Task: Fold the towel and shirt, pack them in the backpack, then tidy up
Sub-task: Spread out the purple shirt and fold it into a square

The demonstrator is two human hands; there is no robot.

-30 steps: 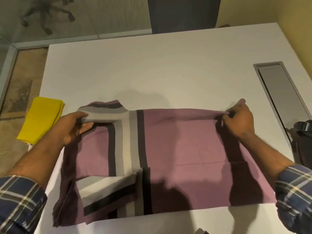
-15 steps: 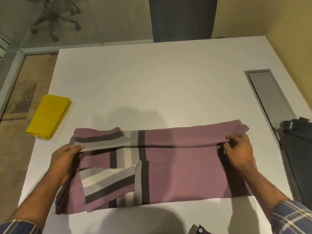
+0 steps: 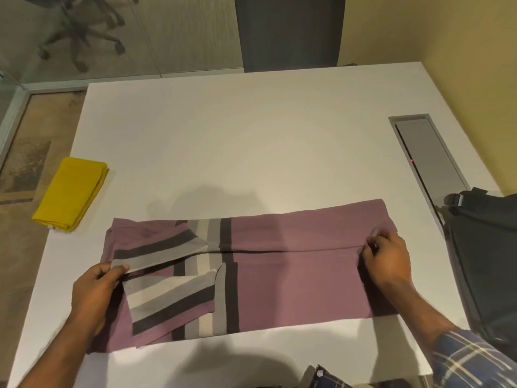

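Across the wide white surface lies the mauve knit shirt with grey, cream and black stripes, partly folded lengthwise. At the right edge sits the dark grey backpack; far left, the folded yellow towel. Left hand pinches the striped sleeve fold, right hand pinches the folded hem.

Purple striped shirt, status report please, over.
Left hand and right hand each pinch the folded-over edge of the purple striped knit shirt. Fold half done. Folded yellow towel lies apart at left, dark backpack at right, nothing blocking.
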